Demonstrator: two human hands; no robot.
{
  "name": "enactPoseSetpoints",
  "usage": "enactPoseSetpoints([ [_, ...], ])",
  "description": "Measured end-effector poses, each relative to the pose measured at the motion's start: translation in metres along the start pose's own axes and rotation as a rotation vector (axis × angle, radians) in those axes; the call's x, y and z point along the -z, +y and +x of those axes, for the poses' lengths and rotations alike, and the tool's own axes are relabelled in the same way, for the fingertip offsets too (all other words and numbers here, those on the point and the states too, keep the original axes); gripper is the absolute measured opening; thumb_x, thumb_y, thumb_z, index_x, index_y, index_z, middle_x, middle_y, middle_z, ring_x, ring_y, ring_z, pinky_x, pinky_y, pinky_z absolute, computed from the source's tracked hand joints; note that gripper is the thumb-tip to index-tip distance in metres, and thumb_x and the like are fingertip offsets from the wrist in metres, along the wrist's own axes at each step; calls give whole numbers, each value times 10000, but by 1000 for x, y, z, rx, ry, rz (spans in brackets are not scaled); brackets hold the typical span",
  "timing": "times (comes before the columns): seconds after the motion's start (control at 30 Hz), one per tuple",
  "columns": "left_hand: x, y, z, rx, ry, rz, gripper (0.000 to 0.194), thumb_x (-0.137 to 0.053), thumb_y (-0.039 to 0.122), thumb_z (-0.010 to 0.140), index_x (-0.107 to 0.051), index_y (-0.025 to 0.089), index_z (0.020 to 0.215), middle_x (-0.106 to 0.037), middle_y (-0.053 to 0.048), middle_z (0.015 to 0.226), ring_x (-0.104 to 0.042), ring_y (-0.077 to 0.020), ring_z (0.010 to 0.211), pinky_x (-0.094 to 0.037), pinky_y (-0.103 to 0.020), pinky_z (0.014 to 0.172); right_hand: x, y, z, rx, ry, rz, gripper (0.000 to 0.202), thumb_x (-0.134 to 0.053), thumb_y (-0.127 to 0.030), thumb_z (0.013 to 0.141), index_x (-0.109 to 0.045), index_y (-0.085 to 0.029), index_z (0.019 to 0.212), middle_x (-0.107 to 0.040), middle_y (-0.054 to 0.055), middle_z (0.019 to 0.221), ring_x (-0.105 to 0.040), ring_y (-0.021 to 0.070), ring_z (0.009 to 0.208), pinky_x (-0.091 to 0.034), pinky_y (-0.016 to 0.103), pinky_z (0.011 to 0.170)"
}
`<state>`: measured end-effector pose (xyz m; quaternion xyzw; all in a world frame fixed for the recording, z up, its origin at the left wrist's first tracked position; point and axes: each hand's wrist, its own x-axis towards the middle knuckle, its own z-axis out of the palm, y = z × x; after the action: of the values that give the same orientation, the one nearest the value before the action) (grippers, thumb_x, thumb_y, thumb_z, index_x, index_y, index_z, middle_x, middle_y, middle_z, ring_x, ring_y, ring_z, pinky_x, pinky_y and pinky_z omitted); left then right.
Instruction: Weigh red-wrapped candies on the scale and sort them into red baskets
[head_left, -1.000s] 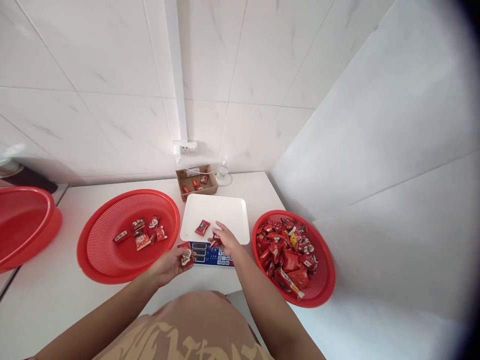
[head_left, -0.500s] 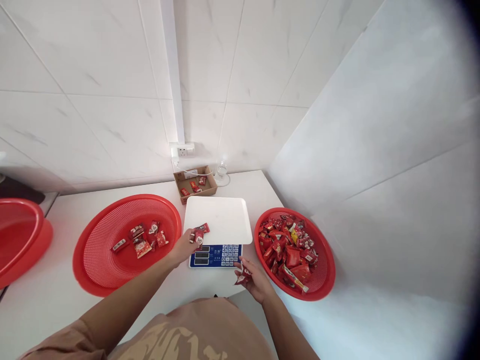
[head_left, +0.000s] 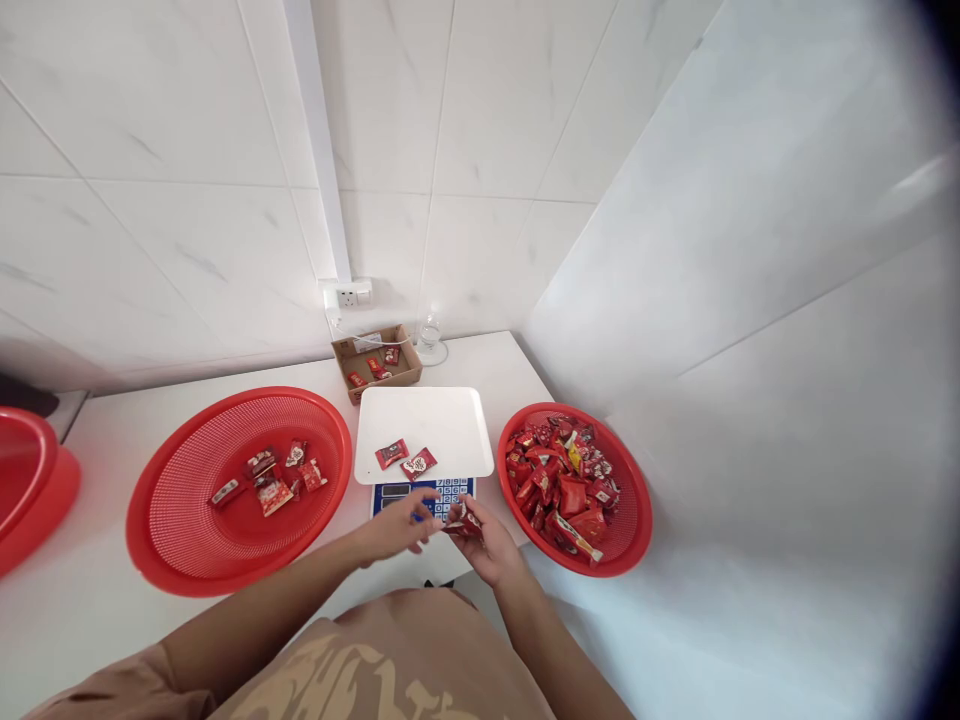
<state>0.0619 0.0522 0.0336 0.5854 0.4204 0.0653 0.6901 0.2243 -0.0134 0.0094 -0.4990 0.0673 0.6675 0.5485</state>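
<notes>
In front of the scale's keypad, my right hand (head_left: 491, 548) is closed around red wrapped candy (head_left: 463, 522). My left hand (head_left: 401, 527) reaches toward it with fingers apart and nothing in them, its fingertips close to the wrappers. Two red packets, a plain-faced one (head_left: 391, 454) and one with white print (head_left: 418, 463), lie on the white pan (head_left: 420, 415) of the digital scale. My hands partly cover the blue panel (head_left: 386, 500) below the pan. How many pieces my right hand holds I cannot tell.
A red basket (head_left: 641, 520) heaped with wrapped snacks stands right of the scale. Left is a larger red basket (head_left: 150, 500) with several packets. Behind are a cardboard box (head_left: 349, 380) with a few candies and a clear glass object (head_left: 430, 335). Another red basin (head_left: 45, 500) is far left.
My left hand has let go of two packets, which now lie on the pan, and has moved right toward my right hand. My right hand still holds candy. The view has shifted slightly.
</notes>
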Motion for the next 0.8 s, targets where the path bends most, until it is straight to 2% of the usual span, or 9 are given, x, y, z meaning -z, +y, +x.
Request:
enactPoseSetpoints([
  [0.03,-8,0,-5,13,-65,-90,471,-608,423,736,-487,248,1157,-590,-33,946,-586,-139,702,-511,-311,645,-7,2,0,-6,-25,7,182,-718,-266,668,-613,-167,779,-655,11,678,-621,131,629,-510,252,613],
  [0.07,-15,0,-9,23,-80,-171,483,-633,419,717,-491,244,1144,-585,-37,969,-579,-129,699,-513,-319,659,-13,3,-1,-13,-41,11,202,-729,-273,656,-611,-166,781,-659,14,692,-623,138,643,-508,255,609],
  [0.13,-24,1,-13,39,-6,-290,411,-656,412,695,-535,215,1035,-589,-31,929,-563,-111,684,-509,-327,690,-22,5,-3,-11,-59,-10,259,-747,-290,633,-609,-165,813,-672,25,739,-624,149,662,-501,256,584],
  [0.2,-24,0,-14,62,57,-369,340,-660,414,689,-561,189,923,-590,-15,847,-550,-102,660,-501,-320,690,-26,6,-5,-8,-62,-46,311,-758,-308,621,-603,-172,854,-681,32,791,-621,150,662,-502,266,574],
  [0.33,-11,-7,-12,52,129,-347,350,-663,451,683,-596,166,874,-603,-7,733,-531,-102,594,-461,-272,591,-25,10,-8,-44,-74,-52,325,-749,-337,641,-582,-202,885,-678,17,845,-632,158,719,-541,343,689],
  [0.43,2,-14,-8,79,257,-414,353,-674,465,671,-590,157,822,-585,8,637,-526,-101,556,-440,-245,554,-20,13,-7,-50,-41,-28,281,-740,-312,665,-582,-202,870,-669,17,825,-641,155,793,-545,322,748],
  [0.6,23,-22,8,182,425,-524,262,-559,423,777,-510,170,826,-591,11,652,-561,-84,547,-480,-242,606,-11,11,-8,-61,74,53,170,-696,-246,723,-599,-190,851,-667,26,783,-644,117,726,-558,227,676],
  [0.7,32,-23,15,235,500,-501,209,-534,352,800,-496,169,893,-596,15,627,-555,-86,493,-473,-234,544,-8,8,-12,-81,104,100,92,-639,-215,776,-596,-186,851,-669,27,757,-638,102,664,-562,210,628],
  [0.8,34,-25,19,253,568,-451,252,-526,305,808,-486,160,1010,-593,24,593,-546,-89,454,-454,-220,496,-6,7,-14,-93,108,106,72,-619,-212,795,-594,-175,851,-668,29,753,-630,90,632,-555,196,617],
])
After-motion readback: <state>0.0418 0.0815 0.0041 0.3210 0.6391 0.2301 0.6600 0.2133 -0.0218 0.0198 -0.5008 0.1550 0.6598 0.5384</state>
